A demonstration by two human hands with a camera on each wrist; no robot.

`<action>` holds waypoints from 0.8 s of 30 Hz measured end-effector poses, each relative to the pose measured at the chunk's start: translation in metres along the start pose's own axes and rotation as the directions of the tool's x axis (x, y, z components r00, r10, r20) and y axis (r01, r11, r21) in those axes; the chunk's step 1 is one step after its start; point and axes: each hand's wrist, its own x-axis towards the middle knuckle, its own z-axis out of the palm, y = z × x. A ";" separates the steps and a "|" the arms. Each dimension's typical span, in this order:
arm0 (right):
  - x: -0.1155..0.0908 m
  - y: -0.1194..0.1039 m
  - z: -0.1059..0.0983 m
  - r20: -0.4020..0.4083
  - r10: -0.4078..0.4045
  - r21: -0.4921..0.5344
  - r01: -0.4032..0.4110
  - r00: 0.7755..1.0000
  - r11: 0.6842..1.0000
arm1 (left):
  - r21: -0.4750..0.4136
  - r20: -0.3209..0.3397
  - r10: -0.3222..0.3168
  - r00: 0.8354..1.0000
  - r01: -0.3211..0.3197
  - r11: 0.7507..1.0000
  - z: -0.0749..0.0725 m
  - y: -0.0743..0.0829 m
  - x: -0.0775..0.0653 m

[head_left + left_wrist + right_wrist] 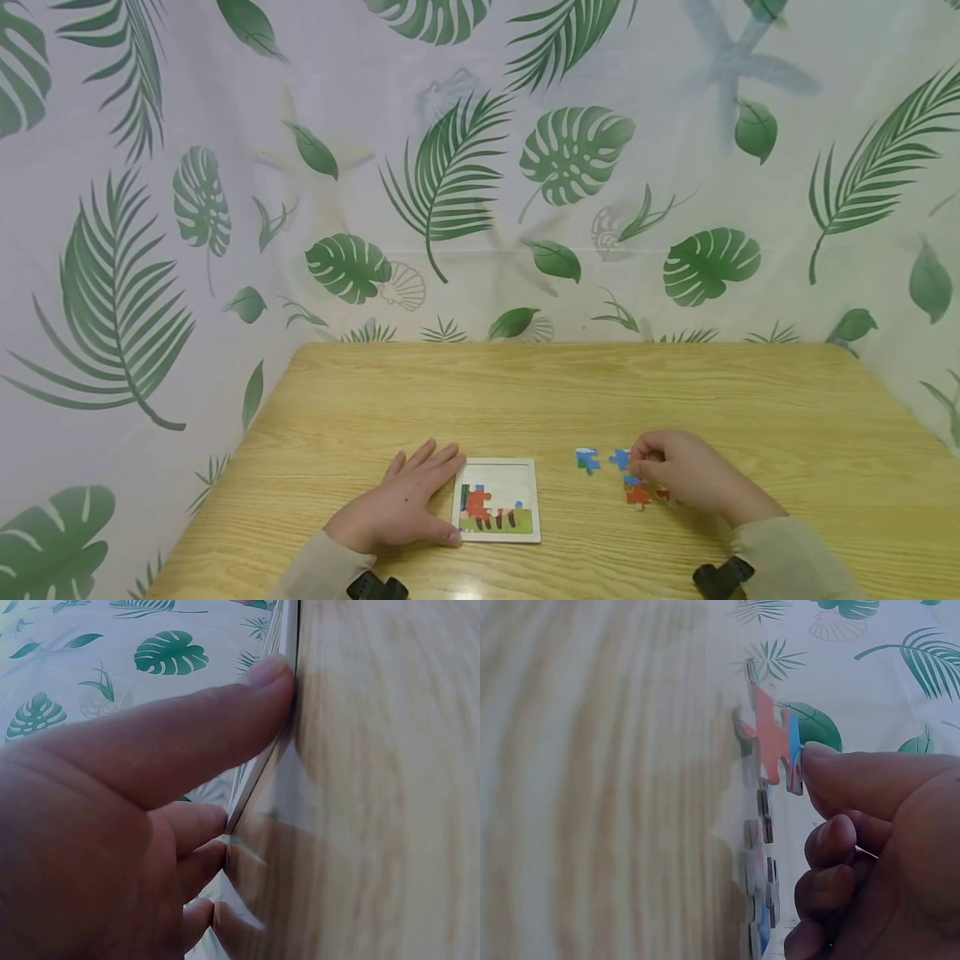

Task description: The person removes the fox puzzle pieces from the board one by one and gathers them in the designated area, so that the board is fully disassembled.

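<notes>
Left hand (408, 504) spread, touching the left side of a white-rimmed puzzle tray (536, 500), fitted pieces (476, 502) along its bottom and left, blue-and-green piece (585, 457) farther right on the wooden table (480, 392), right hand (682, 471) pinching a red-and-blue piece (772, 742) near other loose pieces (619, 459)

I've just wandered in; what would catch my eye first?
Probably the big green leaves printed across the pale backdrop behind the wooden table. Next, the partly filled puzzle tray on the table, the left hand touching its left side. To its right, the right hand pinches a red-and-blue piece near loose pieces.
</notes>
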 end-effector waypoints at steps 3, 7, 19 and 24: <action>0.000 0.000 0.000 -0.020 -0.008 -0.029 0.007 1.000 1.000 | -0.005 0.001 0.001 1.000 -0.001 1.000 0.000 0.001 0.000; 0.001 0.001 0.004 -0.039 -0.025 -0.077 0.022 0.999 0.997 | -0.001 -0.002 -0.004 1.000 0.004 1.000 0.000 0.001 0.001; 0.000 0.000 0.013 -0.074 -0.001 -0.155 -0.011 0.997 0.988 | 0.011 -0.002 -0.018 1.000 0.018 1.000 0.002 -0.001 0.001; -0.001 0.000 0.012 -0.069 -0.009 -0.163 -0.002 0.998 0.987 | 0.000 0.000 -0.006 1.000 0.006 1.000 0.001 0.001 0.001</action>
